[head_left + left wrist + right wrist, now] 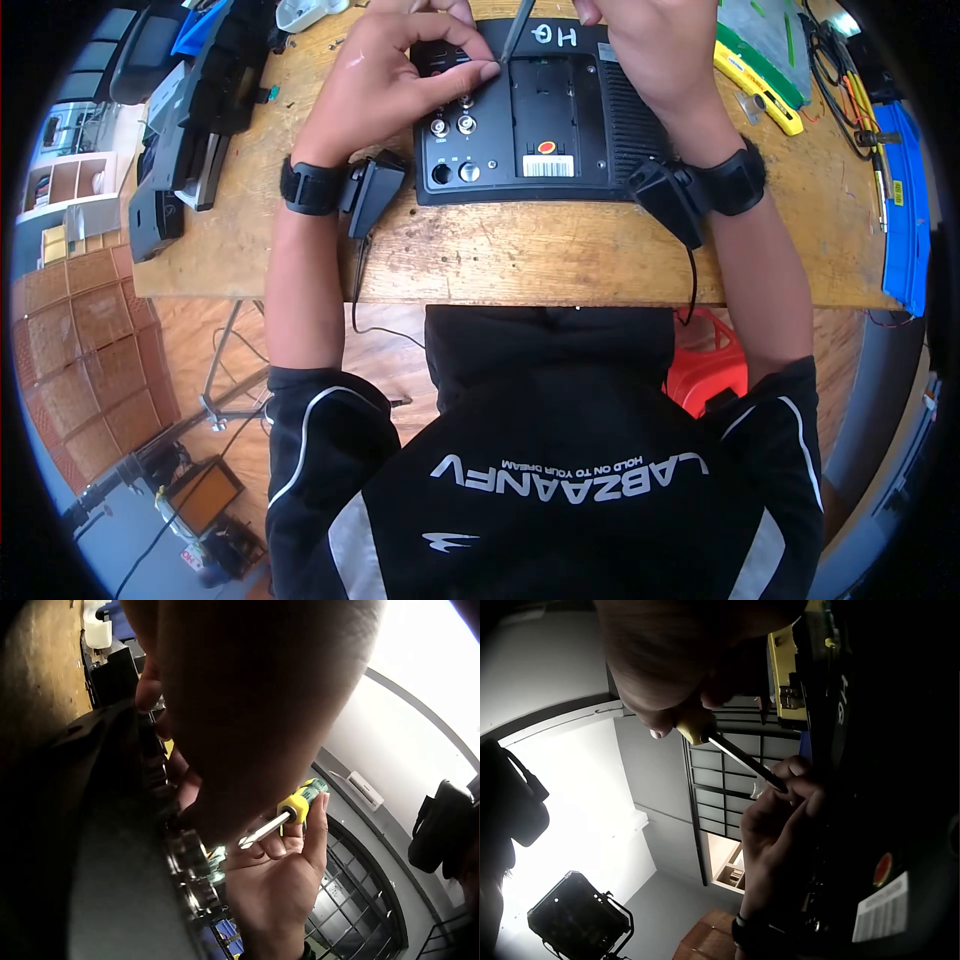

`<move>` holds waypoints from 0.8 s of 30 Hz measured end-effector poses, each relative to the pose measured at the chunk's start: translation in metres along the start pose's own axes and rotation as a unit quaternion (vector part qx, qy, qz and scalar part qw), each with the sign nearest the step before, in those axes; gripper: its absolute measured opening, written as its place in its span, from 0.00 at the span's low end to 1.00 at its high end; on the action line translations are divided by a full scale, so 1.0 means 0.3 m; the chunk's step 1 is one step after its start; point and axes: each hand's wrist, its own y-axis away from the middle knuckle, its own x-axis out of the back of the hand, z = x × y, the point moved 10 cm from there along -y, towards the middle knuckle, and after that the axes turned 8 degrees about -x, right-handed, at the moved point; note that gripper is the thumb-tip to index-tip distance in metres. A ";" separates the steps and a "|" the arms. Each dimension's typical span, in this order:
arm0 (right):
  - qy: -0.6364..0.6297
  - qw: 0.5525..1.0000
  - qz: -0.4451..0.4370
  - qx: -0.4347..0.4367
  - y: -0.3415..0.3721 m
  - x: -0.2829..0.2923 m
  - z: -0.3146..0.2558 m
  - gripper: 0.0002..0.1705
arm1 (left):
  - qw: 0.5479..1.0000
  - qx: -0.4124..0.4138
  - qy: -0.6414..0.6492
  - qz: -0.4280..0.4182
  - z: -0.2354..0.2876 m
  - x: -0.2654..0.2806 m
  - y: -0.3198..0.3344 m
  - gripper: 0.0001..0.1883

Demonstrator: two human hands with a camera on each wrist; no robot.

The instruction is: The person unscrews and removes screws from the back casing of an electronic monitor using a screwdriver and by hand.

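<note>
A black device housing [560, 188] lies on the wooden table, with round metal connectors [466, 124], a barcode label [548, 166] and white lettering on its back. My right hand [660, 50] grips a screwdriver [742, 757] by its yellow and green handle [296, 806]. The shaft slants down to the upper left corner of the recessed plate [540, 110]. Right at the tip, my left hand [375, 85] brings thumb and index finger together in a pinch. Any small piece between those fingertips is hidden.
Black equipment [205, 100] stands along the left side of the table. At the right are a yellow tool [760, 85], dark cables [825, 65] and a blue case [905, 220]. A red plastic object [705, 370] is below the table's front edge.
</note>
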 end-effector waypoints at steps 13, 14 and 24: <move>-0.001 1.000 -0.002 -0.008 0.009 -0.012 0.015 0.17 | 1.000 0.007 0.008 0.022 -0.014 -0.005 0.009 0.07; -0.009 1.000 -0.005 -0.001 0.005 -0.012 0.008 0.17 | 1.000 0.006 0.003 0.021 -0.015 -0.001 0.003 0.07; 0.036 0.999 -0.012 -0.028 0.010 -0.014 0.013 0.16 | 0.948 0.036 -0.225 0.221 -0.151 0.252 0.090 0.07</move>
